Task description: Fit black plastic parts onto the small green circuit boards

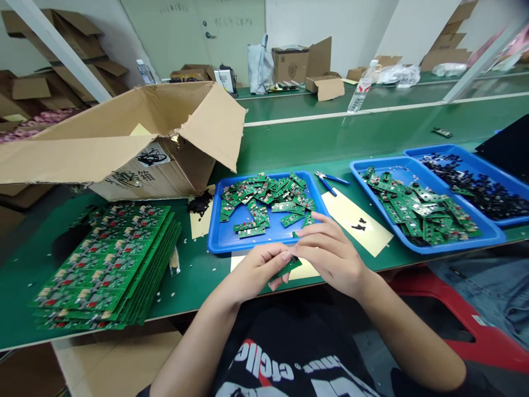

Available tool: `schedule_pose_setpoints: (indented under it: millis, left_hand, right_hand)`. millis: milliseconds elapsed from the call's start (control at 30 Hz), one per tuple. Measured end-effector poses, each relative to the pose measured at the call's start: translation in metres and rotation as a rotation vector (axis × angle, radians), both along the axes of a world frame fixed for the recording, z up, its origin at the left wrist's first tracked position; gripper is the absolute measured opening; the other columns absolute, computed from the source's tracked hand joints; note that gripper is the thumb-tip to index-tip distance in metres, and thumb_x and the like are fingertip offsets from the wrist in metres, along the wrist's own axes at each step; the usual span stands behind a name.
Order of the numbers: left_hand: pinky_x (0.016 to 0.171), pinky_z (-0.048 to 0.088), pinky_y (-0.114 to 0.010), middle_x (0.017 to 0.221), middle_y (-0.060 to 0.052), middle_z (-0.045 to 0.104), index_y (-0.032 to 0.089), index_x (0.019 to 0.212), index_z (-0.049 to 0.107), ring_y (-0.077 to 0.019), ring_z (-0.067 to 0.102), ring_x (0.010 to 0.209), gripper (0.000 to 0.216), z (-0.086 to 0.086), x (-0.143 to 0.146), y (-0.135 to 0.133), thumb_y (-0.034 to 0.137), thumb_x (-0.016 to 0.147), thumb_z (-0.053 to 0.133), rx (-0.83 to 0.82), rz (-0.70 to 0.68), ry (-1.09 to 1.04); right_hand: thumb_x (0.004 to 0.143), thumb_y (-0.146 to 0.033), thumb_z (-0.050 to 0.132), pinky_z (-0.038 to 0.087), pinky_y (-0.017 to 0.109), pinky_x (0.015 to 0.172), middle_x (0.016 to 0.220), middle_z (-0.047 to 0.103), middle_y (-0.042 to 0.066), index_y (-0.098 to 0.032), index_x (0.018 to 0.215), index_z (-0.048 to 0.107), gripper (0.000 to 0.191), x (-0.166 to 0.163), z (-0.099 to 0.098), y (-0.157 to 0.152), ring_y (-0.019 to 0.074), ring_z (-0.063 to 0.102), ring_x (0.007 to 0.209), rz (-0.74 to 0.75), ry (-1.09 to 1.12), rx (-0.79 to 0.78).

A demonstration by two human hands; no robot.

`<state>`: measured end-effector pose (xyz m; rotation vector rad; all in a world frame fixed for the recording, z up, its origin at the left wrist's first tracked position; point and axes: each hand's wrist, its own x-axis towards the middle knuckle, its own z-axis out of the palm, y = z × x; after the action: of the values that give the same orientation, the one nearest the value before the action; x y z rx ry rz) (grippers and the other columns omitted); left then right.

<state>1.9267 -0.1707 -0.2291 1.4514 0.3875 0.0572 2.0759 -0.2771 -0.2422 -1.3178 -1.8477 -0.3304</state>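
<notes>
My left hand (264, 270) is closed on a small green circuit board (289, 267), the thumb lying along its top. My right hand (330, 253) meets it there, fingertips pinched at the board's upper end; whether a small part is between them is hidden. Both hands are at the table's front edge, before a blue tray (212, 242) of loose small circuit boards (256, 204). Pale yellow paper (306, 270) lies partly under the hands. Behind my right hand, blue-handled cutting pliers (330, 182) rest beside another yellow sheet (367, 231) with small black pieces on it.
Stacked uncut circuit panels (107, 264) stand at the left, before a large open cardboard box (165, 171). To the right are a second blue tray (487, 240) of boards and a third tray (454, 149) of black parts. A red stool (463, 325) stands below the right edge.
</notes>
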Motion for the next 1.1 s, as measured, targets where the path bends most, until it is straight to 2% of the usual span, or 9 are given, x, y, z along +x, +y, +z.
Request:
schedule_pose_setpoints:
  millis: [133,267,367,433,533,600,767,933,1100]
  left_hand:
    - [0.047,0.035,-0.019,0.060,0.002,0.051,0.015,0.069,0.053,-0.0069,0.043,0.047,0.035,-0.001,0.000,0.002,0.045,0.085,0.046,0.105,-0.069,0.052]
    - [0.047,0.033,-0.019,0.056,0.004,0.046,0.016,0.070,0.052,-0.0068,0.040,0.046,0.033,-0.007,0.004,0.002,0.042,0.087,0.042,0.243,0.060,0.026]
    - [0.047,0.032,-0.019,0.054,0.005,0.045,0.016,0.067,0.051,-0.0069,0.040,0.045,0.033,-0.010,0.005,0.000,0.040,0.088,0.041,0.360,0.064,0.032]
    - [0.049,0.034,-0.020,0.055,0.004,0.046,0.016,0.067,0.053,-0.0075,0.042,0.047,0.033,-0.009,0.005,-0.002,0.037,0.089,0.040,0.427,0.040,0.026]
    - [0.059,0.040,-0.022,0.064,0.000,0.051,0.016,0.084,0.060,-0.0108,0.049,0.059,0.033,-0.005,0.000,-0.005,0.032,0.092,0.033,0.561,0.057,-0.031]
    - [0.068,0.044,-0.025,0.078,-0.003,0.055,0.017,0.104,0.059,-0.0136,0.053,0.073,0.033,-0.001,-0.004,-0.005,0.028,0.093,0.030,0.676,0.059,-0.100]
    - [0.079,0.048,-0.029,0.100,-0.008,0.056,0.022,0.125,0.047,-0.0163,0.055,0.092,0.037,-0.001,-0.010,0.000,0.021,0.088,0.047,1.071,0.167,-0.328]
    - [0.087,0.049,-0.038,0.101,-0.008,0.062,0.021,0.120,0.049,-0.0191,0.060,0.093,0.042,-0.009,-0.007,0.007,0.019,0.079,0.062,1.468,0.356,-0.535]
    - [0.078,0.054,-0.030,0.099,-0.010,0.065,0.016,0.118,0.052,-0.0193,0.063,0.091,0.046,-0.006,-0.006,0.007,0.013,0.074,0.067,1.556,0.423,-0.630]
  right_hand:
    - [0.084,-0.006,0.049,0.043,0.048,0.096,0.085,0.069,0.003,-0.022,0.100,0.063,0.026,0.001,-0.005,0.004,0.0187,0.060,0.096,0.057,0.003,-0.020]
    - [0.080,-0.003,0.050,0.042,0.050,0.097,0.104,0.065,0.007,-0.024,0.123,0.050,0.047,0.003,-0.004,0.008,0.0227,0.055,0.110,0.076,0.120,0.031]
    - [0.079,-0.008,0.054,0.041,0.053,0.098,0.137,0.040,0.010,-0.028,0.132,0.040,0.058,0.003,0.004,0.005,0.0283,0.044,0.123,0.088,0.250,0.059]
    - [0.082,-0.017,0.054,0.041,0.053,0.097,0.142,0.033,0.007,-0.030,0.129,0.042,0.051,0.003,0.008,0.002,0.0290,0.044,0.122,0.076,0.387,0.068]
    - [0.087,-0.033,0.047,0.046,0.049,0.093,0.125,0.051,0.008,-0.028,0.116,0.052,0.029,0.008,0.009,0.000,0.0250,0.056,0.108,0.011,0.741,0.127]
    - [0.089,-0.041,0.041,0.050,0.045,0.087,0.106,0.062,0.008,-0.025,0.106,0.055,0.027,0.017,0.005,0.003,0.0216,0.062,0.095,-0.004,1.035,0.074]
    - [0.088,-0.051,0.038,0.055,0.033,0.068,0.078,0.067,0.006,-0.017,0.093,0.058,0.039,0.030,-0.004,0.010,0.0152,0.066,0.068,0.169,1.590,-0.417]
    - [0.076,-0.050,0.062,0.052,0.030,0.061,0.075,0.069,0.005,-0.015,0.108,0.050,0.049,0.003,0.007,0.002,0.0165,0.067,0.062,0.509,1.593,-0.811]
    - [0.078,-0.029,0.064,0.051,0.024,0.060,0.064,0.065,-0.002,-0.016,0.111,0.050,0.038,-0.019,0.020,-0.006,0.0107,0.064,0.059,0.529,1.548,-0.734]
